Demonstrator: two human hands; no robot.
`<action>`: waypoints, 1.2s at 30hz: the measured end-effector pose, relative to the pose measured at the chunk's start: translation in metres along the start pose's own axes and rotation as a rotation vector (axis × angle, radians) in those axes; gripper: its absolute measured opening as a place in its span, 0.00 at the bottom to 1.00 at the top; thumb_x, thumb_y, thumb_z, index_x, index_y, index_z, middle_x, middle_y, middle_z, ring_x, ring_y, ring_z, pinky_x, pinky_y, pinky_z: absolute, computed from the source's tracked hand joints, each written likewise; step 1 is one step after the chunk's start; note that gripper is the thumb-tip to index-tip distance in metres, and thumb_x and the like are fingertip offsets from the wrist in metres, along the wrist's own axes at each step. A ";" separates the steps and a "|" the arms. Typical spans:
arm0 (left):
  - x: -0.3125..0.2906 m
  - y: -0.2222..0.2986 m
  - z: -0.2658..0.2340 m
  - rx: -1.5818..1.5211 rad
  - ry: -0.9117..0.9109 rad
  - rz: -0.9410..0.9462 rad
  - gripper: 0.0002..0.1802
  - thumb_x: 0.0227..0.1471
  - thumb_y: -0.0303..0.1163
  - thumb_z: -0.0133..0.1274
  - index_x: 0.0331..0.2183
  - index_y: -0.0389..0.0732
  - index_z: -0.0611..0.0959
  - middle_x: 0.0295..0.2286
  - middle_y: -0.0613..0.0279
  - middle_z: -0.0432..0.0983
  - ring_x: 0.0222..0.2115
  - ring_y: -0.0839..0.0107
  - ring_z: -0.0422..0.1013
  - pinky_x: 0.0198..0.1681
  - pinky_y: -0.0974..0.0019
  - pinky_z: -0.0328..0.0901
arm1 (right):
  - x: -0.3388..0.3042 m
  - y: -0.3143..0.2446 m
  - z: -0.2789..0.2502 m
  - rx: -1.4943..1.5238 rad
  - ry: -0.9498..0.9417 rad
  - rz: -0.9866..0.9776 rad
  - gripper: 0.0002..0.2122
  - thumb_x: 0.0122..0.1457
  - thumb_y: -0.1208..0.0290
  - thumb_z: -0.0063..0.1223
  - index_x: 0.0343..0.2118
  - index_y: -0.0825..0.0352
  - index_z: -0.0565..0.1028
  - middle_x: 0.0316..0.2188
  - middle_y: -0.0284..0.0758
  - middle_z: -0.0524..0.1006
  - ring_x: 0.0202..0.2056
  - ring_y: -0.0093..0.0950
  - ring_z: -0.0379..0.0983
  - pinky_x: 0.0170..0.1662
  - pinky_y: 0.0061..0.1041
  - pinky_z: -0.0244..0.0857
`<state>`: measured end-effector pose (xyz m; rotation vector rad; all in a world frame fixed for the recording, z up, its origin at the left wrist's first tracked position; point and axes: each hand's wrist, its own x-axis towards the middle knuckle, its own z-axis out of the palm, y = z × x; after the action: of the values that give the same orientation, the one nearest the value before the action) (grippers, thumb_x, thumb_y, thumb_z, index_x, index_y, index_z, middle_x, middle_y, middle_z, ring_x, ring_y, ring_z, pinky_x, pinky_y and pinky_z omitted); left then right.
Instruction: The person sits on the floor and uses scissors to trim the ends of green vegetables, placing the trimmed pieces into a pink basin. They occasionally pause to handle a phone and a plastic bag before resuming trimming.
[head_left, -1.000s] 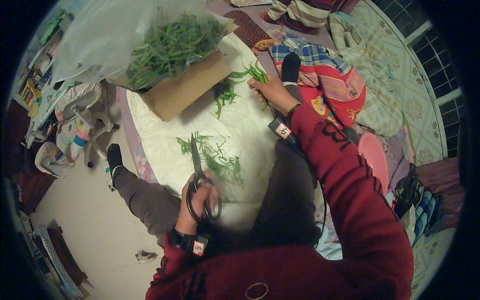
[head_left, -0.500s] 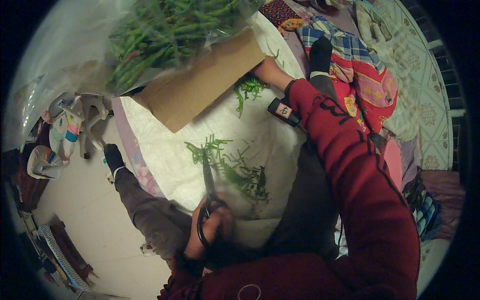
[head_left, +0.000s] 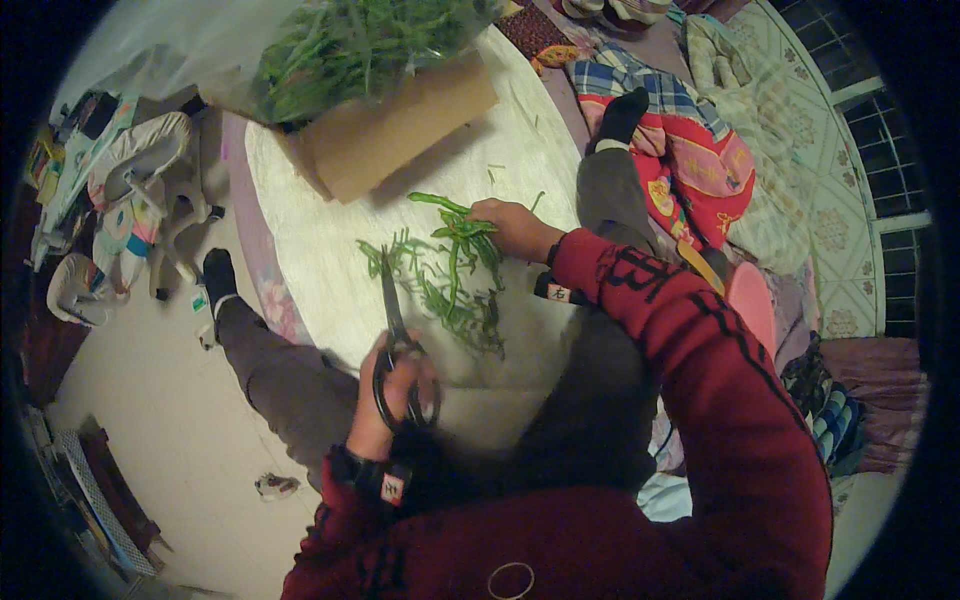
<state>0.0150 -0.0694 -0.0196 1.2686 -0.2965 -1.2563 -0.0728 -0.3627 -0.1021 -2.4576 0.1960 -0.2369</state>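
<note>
Okay, left hand [head_left: 398, 385] has black scissors [head_left: 394, 318], fingers curled through and around the handle loops, a bit blurred there so exact finger placement can't be told. Blades lie close together, pointing away from the body, tip at the left part of a loose pile of thin green bits [head_left: 460, 318] on the white sheet [head_left: 330, 265].

Right hand [head_left: 512, 230] has a small bunch of long green peppers [head_left: 462, 238], fingers pressed together and pinching one end; fingertips partly hidden, back of the hand up. Bunch sticks out to the left of that hand, over the far part of the pile, beyond the scissors tip and to its right, apart from the blades. Can't tell whether the lowest peppers touch the pile.

Cardboard box [head_left: 395, 130] stands on the far side of the sheet, with a clear plastic bag [head_left: 170, 75] full of more green peppers in its top. A few green scraps [head_left: 493, 172] lie on the sheet, between box and right hand.

Person's legs in dark trousers spread either side of the sheet, black sock [head_left: 622, 115] on the right foot, near a plaid-and-red blanket [head_left: 705, 180]. Pink basin [head_left: 752, 312] just beside the right sleeve. White chair [head_left: 140, 165] off left, on the floor [head_left: 160, 400].
</note>
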 end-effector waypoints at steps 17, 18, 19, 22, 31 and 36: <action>-0.028 0.002 0.015 0.073 0.000 0.074 0.14 0.48 0.28 0.42 0.39 0.33 0.67 0.19 0.60 0.69 0.10 0.76 0.61 0.12 0.75 0.56 | -0.077 -0.045 -0.051 0.113 0.198 0.658 0.11 0.43 0.71 0.50 0.32 0.65 0.73 0.22 0.41 0.74 0.22 0.37 0.69 0.28 0.30 0.64; -0.027 0.000 0.015 0.052 0.010 0.042 0.15 0.48 0.28 0.42 0.39 0.33 0.67 0.19 0.59 0.69 0.10 0.76 0.61 0.12 0.75 0.57 | -0.075 -0.042 -0.041 0.186 0.179 0.648 0.08 0.43 0.69 0.49 0.28 0.65 0.72 0.23 0.42 0.73 0.25 0.41 0.69 0.30 0.33 0.64; -0.025 -0.001 0.015 0.051 0.013 0.039 0.15 0.48 0.29 0.42 0.39 0.33 0.67 0.19 0.60 0.69 0.10 0.76 0.61 0.12 0.75 0.57 | -0.072 -0.040 -0.032 0.088 0.183 0.524 0.07 0.43 0.70 0.48 0.26 0.65 0.71 0.23 0.42 0.73 0.26 0.42 0.69 0.31 0.35 0.63; -0.020 -0.005 0.012 0.039 0.026 0.001 0.15 0.48 0.29 0.44 0.39 0.33 0.67 0.19 0.60 0.69 0.10 0.76 0.61 0.12 0.75 0.57 | -0.064 -0.035 -0.010 -0.046 0.111 0.349 0.08 0.46 0.70 0.46 0.29 0.65 0.72 0.22 0.42 0.73 0.26 0.41 0.69 0.32 0.34 0.63; -0.014 -0.010 0.007 0.003 -0.021 -0.002 0.16 0.48 0.29 0.44 0.40 0.35 0.67 0.19 0.60 0.69 0.09 0.75 0.61 0.12 0.74 0.56 | -0.058 -0.053 -0.015 -0.074 -0.032 0.410 0.13 0.47 0.59 0.49 0.21 0.66 0.72 0.20 0.43 0.72 0.26 0.43 0.69 0.30 0.36 0.62; -0.020 -0.010 0.003 0.062 -0.122 -0.010 0.14 0.49 0.27 0.42 0.41 0.36 0.67 0.20 0.59 0.69 0.11 0.75 0.62 0.13 0.74 0.58 | -0.064 -0.092 -0.044 0.173 0.154 0.521 0.10 0.45 0.64 0.53 0.25 0.66 0.73 0.21 0.37 0.73 0.23 0.32 0.69 0.29 0.29 0.62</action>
<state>-0.0004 -0.0530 -0.0179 1.2495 -0.4195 -1.3448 -0.1370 -0.3049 -0.0179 -2.1298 0.8309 -0.2031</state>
